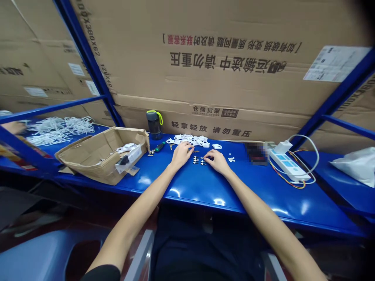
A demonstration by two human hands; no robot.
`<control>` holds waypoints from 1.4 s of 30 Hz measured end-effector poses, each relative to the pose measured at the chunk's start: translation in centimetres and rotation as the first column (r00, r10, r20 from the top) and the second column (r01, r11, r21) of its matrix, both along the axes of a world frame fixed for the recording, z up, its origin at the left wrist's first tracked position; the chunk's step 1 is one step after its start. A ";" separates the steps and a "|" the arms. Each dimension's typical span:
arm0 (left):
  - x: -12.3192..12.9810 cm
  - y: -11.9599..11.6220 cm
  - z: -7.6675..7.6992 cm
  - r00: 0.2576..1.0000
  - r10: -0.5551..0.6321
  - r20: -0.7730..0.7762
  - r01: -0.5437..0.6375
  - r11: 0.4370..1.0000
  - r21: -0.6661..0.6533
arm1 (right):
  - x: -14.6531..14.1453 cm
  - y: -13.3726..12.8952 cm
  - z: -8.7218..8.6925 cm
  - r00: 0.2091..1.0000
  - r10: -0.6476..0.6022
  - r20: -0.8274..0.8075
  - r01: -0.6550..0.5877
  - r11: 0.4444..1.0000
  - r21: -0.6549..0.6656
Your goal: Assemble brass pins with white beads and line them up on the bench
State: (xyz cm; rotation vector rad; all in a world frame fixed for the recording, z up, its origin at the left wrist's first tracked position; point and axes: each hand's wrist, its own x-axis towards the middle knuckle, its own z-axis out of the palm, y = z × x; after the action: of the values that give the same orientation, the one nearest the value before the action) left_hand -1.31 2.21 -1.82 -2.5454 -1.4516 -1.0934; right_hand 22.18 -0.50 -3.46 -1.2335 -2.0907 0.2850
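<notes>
My left hand [181, 155] rests on the blue table, thumb and fingers drawn together in a pinch. Anything between its fingertips is too small to name. Brass-coloured bits [196, 151] lie just right of those fingertips. My right hand [217, 160] is also pinched, its fingertips at the end of a row of small metal pins with white parts [202, 163]. Whether it grips one of them is unclear. A second row of similar pins [195, 160] lies between my hands. Behind them is a pile of white plastic pieces [190, 139]; tiny white bits [231, 159] lie to the right.
A cardboard box [88, 166] stands left, near a green-handled screwdriver [159, 146] and a dark bottle [154, 127]. A white power strip [288, 166] with looped cables sits right, beside a dark blurred object [257, 153]. Another person's hand [14, 127] shows far left, near white cords [58, 129].
</notes>
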 end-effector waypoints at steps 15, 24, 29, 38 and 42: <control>-0.5 0.7 -0.5 0.991 -0.059 -0.121 0.060 0.998 0.002 | 1.5 -0.4 1.3 0.980 -0.168 0.108 0.162 0.985 0.060; -0.3 0.2 0.2 0.972 -0.132 -0.193 0.106 0.985 -0.139 | 4.9 -2.2 3.7 0.698 -0.493 0.519 0.545 0.836 0.063; -0.2 0.4 0.1 0.970 -0.141 -0.196 0.110 0.981 -0.160 | 5.0 -2.6 4.0 0.649 -0.483 0.588 0.587 0.809 0.017; -0.3 0.7 -0.4 0.978 -0.130 -0.164 0.115 0.989 -0.094 | 5.1 -2.5 4.5 0.662 -0.473 0.581 0.592 0.806 -0.018; -0.4 1.1 -0.7 0.980 -0.116 -0.159 0.104 0.991 -0.084 | 5.0 -2.6 4.5 0.658 -0.485 0.576 0.601 0.799 -0.013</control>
State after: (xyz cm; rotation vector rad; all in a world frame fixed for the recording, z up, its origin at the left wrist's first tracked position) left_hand -1.73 3.34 -2.50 -2.7224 -1.3516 -0.8314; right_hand 27.18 -3.13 1.07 -2.2219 -2.0262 -0.1708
